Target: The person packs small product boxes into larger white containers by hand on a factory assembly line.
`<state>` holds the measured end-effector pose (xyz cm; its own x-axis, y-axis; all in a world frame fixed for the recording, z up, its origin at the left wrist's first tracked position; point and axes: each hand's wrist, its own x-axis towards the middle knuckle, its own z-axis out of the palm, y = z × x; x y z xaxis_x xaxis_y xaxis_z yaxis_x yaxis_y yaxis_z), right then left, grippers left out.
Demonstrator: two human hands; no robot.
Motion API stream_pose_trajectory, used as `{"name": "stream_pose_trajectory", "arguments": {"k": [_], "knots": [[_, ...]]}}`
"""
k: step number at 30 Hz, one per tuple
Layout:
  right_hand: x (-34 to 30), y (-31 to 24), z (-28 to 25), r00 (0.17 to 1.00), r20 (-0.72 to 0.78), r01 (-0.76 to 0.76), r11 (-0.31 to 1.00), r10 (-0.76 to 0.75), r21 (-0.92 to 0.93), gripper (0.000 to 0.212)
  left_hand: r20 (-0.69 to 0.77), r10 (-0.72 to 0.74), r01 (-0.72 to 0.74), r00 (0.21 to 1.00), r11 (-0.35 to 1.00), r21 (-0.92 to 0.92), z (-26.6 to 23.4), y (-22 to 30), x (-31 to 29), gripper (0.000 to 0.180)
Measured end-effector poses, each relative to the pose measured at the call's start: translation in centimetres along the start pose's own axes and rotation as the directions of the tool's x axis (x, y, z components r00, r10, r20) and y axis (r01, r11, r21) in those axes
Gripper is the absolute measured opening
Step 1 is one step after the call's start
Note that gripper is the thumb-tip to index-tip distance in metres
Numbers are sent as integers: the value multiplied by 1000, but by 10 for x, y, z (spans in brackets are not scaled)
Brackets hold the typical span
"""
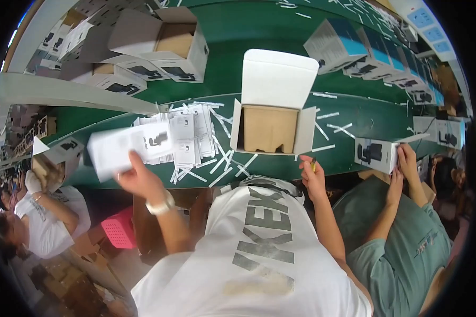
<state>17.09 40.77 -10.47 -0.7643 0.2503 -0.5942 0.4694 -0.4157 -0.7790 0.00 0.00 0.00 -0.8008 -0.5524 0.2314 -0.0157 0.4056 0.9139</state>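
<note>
In front of me stands an open white box, its lid raised and side flaps spread, with a brown cardboard insert inside. My left hand grips a white printed booklet with a small dark device pictured on it; the booklet is blurred by motion. It hangs beside and partly over a heap of white leaflets on the green table. By the box's front right corner, my right hand is closed around a slim yellow thing with a dark end, too small to name for certain.
White paper strips lie scattered around the box. More open boxes stand at the far left, and closed boxes line the far right. A co-worker at right handles a box; another sits at left. A pink stool is below.
</note>
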Motion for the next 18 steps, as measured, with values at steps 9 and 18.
{"name": "stream_pose_trajectory", "arguments": {"k": [9,18], "knots": [[12,5,-6,983,-114,-160,976,143,-150,18,324,770,-739,549,629,-242,125,69,-109,67],[17,-73,-13,984,-121,129,991,-131,-28,16,624,397,-527,674,850,28,163,142,-83,68]]}}
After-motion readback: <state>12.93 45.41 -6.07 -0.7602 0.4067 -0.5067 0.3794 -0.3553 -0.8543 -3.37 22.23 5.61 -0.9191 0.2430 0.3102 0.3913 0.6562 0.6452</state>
